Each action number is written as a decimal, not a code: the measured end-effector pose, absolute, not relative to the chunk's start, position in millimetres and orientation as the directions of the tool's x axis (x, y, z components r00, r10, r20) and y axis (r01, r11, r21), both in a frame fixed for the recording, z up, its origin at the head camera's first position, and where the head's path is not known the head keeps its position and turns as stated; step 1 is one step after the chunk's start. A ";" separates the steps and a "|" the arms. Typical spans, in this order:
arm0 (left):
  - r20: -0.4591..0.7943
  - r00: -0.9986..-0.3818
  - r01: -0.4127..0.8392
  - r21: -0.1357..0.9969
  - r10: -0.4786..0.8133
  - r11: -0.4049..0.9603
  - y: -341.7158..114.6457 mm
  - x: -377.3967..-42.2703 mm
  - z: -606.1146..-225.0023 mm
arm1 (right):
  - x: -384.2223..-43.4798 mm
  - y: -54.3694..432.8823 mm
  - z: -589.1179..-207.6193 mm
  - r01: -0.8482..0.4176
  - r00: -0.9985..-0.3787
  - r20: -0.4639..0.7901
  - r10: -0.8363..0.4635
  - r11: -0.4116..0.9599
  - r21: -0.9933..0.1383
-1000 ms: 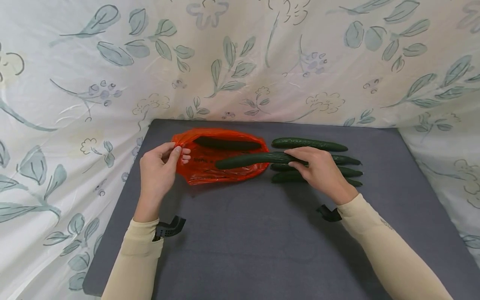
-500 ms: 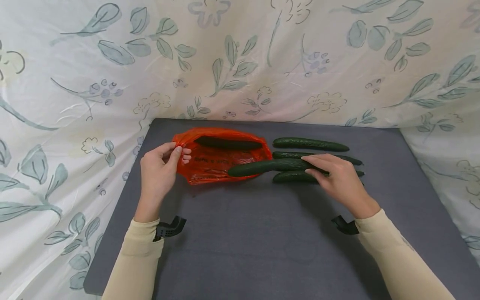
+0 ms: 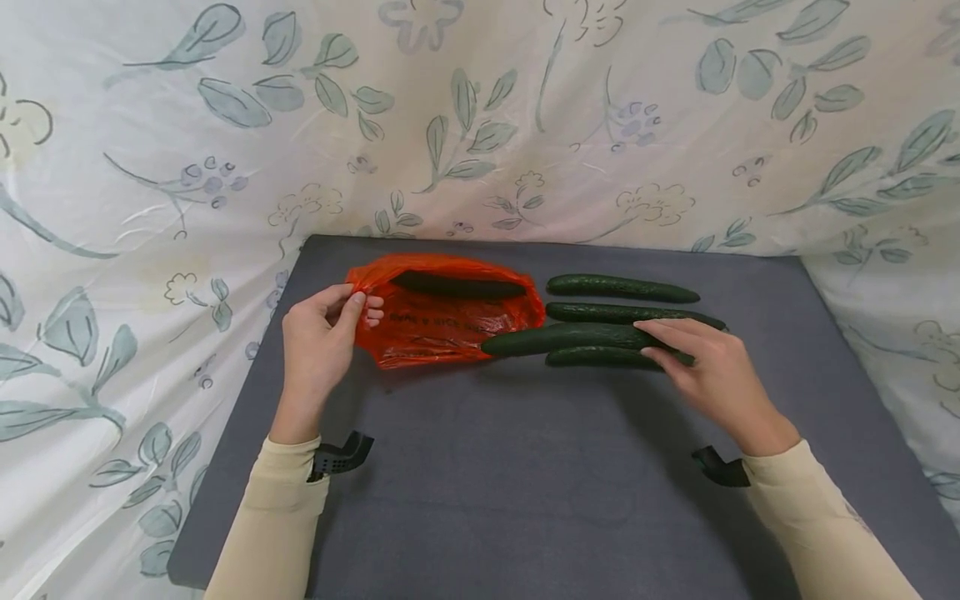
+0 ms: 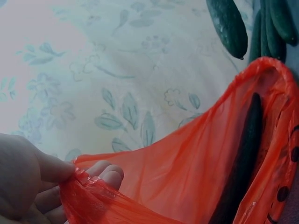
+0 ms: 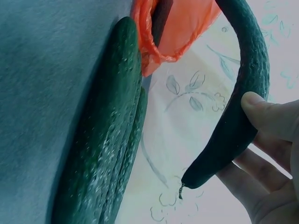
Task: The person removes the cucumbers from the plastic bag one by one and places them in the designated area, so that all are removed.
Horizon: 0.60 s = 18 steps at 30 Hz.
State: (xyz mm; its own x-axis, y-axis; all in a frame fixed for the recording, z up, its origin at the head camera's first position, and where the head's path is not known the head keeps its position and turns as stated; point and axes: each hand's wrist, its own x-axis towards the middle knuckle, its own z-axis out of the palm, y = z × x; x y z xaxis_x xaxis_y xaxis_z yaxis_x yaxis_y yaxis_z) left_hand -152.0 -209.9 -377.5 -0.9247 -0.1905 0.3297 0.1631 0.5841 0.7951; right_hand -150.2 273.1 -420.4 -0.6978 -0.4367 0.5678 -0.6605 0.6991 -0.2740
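An orange-red plastic bag (image 3: 420, 337) lies with its mouth spread, and one dark green cucumber (image 3: 457, 287) is inside along its far side. My left hand (image 3: 318, 342) pinches the left edge of the bag between thumb and fingers. In the right wrist view, my right hand (image 5: 275, 154) holds a curved cucumber (image 5: 247, 93) near its stem end, raised above the table. From the head view, the far tip of this held cucumber (image 3: 555, 337) overlaps the bag's right front edge. Under and beyond it lie other cucumbers (image 3: 622, 288), side by side right of the bag.
The dark grey table (image 3: 487, 475) carries everything. A white cloth with a leaf and flower print (image 3: 480, 125) hangs behind the table and along its sides. Both wrists wear a black strap mount (image 3: 341, 454).
My right hand has moved right and toward me with the cucumber, drawing its tip from over the bag's mouth to the bag's edge. The left hand stays in place on the bag.
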 end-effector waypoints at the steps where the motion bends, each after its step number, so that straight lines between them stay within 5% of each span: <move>1: 0.331 -0.923 0.158 0.792 -0.196 0.590 -210.0 -152.2 -377.7 | -148.8 274.8 -420.7 -0.657 -0.700 0.567 -0.435 0.703 -0.272; 18: 0.353 -0.918 0.194 0.796 -0.179 0.574 -209.9 -153.0 -382.1 | -126.1 301.9 -426.8 -0.635 -0.684 0.607 -0.405 0.741 -0.221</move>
State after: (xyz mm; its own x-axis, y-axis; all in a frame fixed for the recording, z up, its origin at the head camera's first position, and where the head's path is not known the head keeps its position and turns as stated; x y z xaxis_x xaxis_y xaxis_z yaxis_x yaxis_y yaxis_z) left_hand -153.0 -209.9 -382.1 -0.9184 -0.1787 0.3531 0.1943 0.5735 0.7958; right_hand -126.1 301.9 -426.8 -0.6839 -0.4053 0.6066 -0.6346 0.7407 -0.2207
